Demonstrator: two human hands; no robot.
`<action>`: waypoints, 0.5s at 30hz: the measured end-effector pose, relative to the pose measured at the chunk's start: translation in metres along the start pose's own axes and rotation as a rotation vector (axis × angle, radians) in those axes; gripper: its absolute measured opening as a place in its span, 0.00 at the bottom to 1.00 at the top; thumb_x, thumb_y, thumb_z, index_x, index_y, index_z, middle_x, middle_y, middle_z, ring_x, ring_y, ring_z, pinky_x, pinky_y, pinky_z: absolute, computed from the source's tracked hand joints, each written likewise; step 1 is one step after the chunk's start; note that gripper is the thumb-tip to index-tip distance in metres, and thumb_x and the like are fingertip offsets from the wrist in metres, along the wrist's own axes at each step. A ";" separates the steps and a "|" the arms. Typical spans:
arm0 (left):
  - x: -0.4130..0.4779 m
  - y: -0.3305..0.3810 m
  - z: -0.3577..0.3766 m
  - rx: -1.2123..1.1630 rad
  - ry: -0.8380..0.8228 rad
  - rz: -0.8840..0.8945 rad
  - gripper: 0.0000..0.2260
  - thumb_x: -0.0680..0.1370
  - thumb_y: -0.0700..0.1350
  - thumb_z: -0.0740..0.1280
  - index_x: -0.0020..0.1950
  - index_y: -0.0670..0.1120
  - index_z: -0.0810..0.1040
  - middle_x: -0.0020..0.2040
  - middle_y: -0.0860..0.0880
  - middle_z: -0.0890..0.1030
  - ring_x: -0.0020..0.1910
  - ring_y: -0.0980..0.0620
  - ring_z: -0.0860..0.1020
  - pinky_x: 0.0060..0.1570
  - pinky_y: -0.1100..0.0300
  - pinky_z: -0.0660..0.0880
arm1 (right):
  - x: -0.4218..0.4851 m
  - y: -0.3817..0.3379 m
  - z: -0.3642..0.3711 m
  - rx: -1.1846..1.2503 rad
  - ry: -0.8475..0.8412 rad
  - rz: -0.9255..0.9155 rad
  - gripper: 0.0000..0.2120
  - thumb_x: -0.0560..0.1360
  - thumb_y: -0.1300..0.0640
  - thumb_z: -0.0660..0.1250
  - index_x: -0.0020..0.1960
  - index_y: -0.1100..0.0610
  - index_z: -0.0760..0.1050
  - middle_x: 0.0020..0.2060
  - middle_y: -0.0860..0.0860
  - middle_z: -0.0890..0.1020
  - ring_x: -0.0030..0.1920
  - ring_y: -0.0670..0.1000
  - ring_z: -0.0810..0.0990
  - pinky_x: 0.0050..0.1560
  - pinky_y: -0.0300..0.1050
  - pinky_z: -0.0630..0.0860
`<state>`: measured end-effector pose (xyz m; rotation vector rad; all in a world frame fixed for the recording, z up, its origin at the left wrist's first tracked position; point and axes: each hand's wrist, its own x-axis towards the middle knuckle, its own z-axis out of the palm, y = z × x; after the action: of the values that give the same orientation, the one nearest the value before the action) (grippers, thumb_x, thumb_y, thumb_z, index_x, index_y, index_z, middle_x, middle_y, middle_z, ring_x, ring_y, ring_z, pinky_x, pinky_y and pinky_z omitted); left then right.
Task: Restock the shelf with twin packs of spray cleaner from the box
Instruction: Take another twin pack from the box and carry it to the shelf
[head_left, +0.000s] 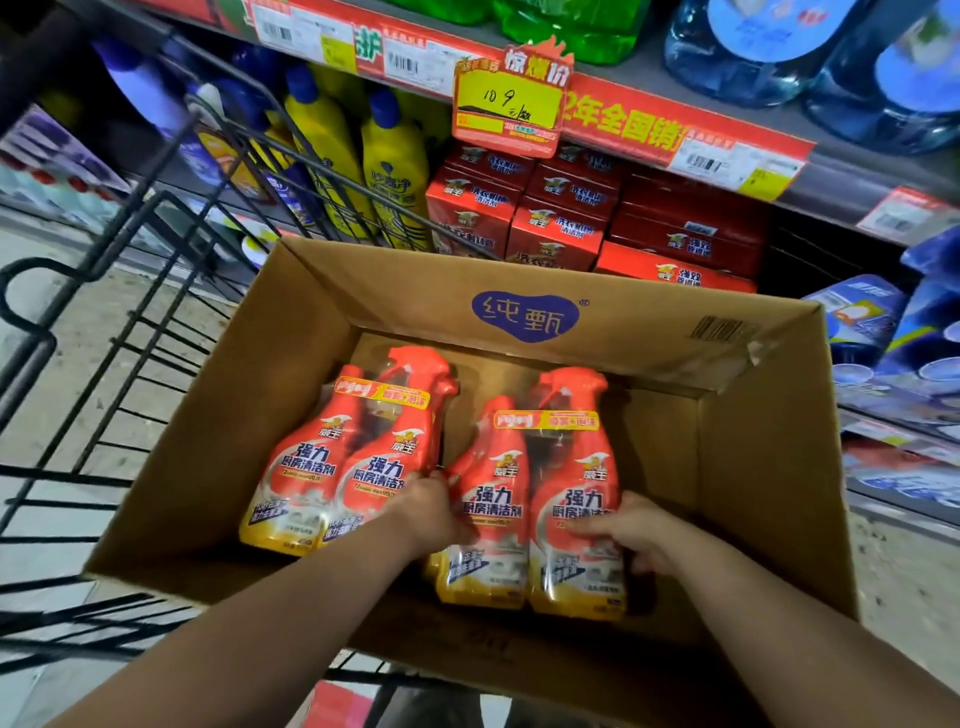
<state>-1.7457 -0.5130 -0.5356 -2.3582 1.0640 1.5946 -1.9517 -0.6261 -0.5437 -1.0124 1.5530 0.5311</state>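
Note:
An open cardboard box (753, 467) sits in a wire shopping cart and holds two twin packs of red-and-yellow spray cleaner. The left twin pack (337, 457) lies untouched against the box's left side. Both hands grip the right twin pack (540, 467): my left hand (431, 512) curls round its left edge, and my right hand (631, 530) wraps over its right bottle at mid-height. The pack looks tilted up from the box floor.
The black wire cart (130, 291) surrounds the box on the left. Behind it, the shelf holds red cleaner boxes (561, 218), yellow bottles (395, 166) and a dark gap (831, 254) to the right. A yellow price sign (511, 104) hangs from the shelf edge.

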 end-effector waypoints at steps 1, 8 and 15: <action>0.000 0.001 0.002 -0.111 -0.058 0.021 0.37 0.70 0.51 0.74 0.73 0.43 0.60 0.67 0.44 0.72 0.65 0.46 0.72 0.62 0.58 0.69 | 0.001 0.003 -0.002 0.013 -0.006 0.002 0.29 0.61 0.54 0.80 0.58 0.56 0.74 0.54 0.54 0.82 0.55 0.58 0.79 0.65 0.59 0.67; -0.007 0.007 0.028 -0.608 -0.181 -0.010 0.29 0.71 0.42 0.74 0.69 0.44 0.67 0.64 0.46 0.77 0.64 0.47 0.74 0.65 0.56 0.69 | 0.003 0.014 -0.001 0.078 0.004 0.003 0.30 0.61 0.55 0.80 0.60 0.57 0.73 0.51 0.55 0.83 0.48 0.55 0.82 0.58 0.55 0.74; 0.003 0.005 0.040 -0.682 -0.177 -0.066 0.33 0.69 0.44 0.76 0.70 0.43 0.65 0.61 0.46 0.79 0.60 0.46 0.77 0.65 0.49 0.71 | 0.002 0.021 0.001 0.163 0.024 0.015 0.30 0.64 0.59 0.79 0.62 0.59 0.71 0.52 0.57 0.83 0.45 0.55 0.83 0.36 0.45 0.75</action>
<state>-1.7787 -0.5000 -0.5541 -2.4967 0.4347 2.3704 -1.9685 -0.6150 -0.5499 -0.8856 1.5987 0.3975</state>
